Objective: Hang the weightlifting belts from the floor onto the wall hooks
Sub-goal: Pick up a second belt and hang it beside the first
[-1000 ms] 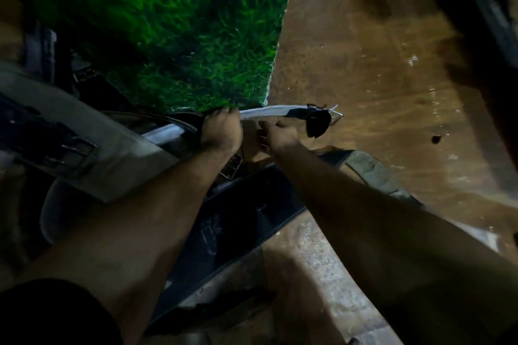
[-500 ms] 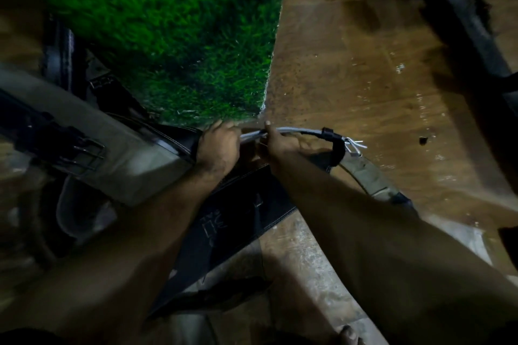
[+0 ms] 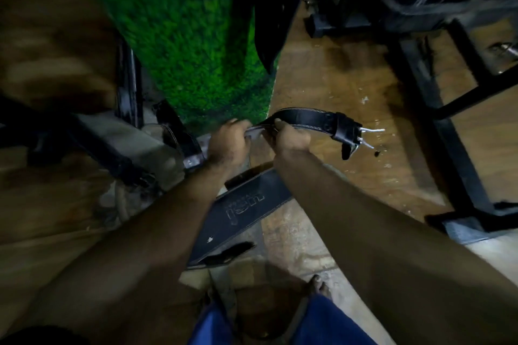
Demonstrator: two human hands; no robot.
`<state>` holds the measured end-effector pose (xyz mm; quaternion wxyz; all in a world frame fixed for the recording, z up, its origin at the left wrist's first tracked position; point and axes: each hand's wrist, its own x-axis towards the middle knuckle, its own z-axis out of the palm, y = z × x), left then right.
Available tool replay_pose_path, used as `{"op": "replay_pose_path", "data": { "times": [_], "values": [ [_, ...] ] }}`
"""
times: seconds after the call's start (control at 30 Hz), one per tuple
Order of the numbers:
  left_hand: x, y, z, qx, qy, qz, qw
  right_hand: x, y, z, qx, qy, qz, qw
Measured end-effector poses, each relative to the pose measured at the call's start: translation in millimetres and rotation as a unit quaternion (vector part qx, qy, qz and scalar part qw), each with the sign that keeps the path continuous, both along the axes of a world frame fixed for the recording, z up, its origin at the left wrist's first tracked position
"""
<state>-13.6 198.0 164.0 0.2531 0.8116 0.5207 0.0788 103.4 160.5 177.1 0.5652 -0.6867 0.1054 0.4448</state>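
Here, both hands' fingers [image 3: 276, 122] clasp the black belt [image 3: 308, 120] side by side.

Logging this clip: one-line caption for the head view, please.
Both hands, left hand and right hand, grip a black belt beside the green turf.

embossed mark: a few raised letters, upside down from here and not clearly legible
carrier: wide black belt [image 3: 246, 210] lying just below the right hand [image 3: 291, 143]
other readable text: none
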Motion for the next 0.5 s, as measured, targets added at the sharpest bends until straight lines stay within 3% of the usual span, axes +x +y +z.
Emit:
{"op": "replay_pose_path", "data": {
  "times": [0.1, 0.5],
  "values": [
    [2, -2, 74, -0.009, -0.002, -0.006, 1.0, -6, -7, 81, 0.041, 0.026, -0.028, 0.998],
    [-3, -16, 328, -0.047, -0.093, -0.018, 0.994, -9, -56, 338, 0.125, -0.044, 0.007, 0.991]
  ]
}}
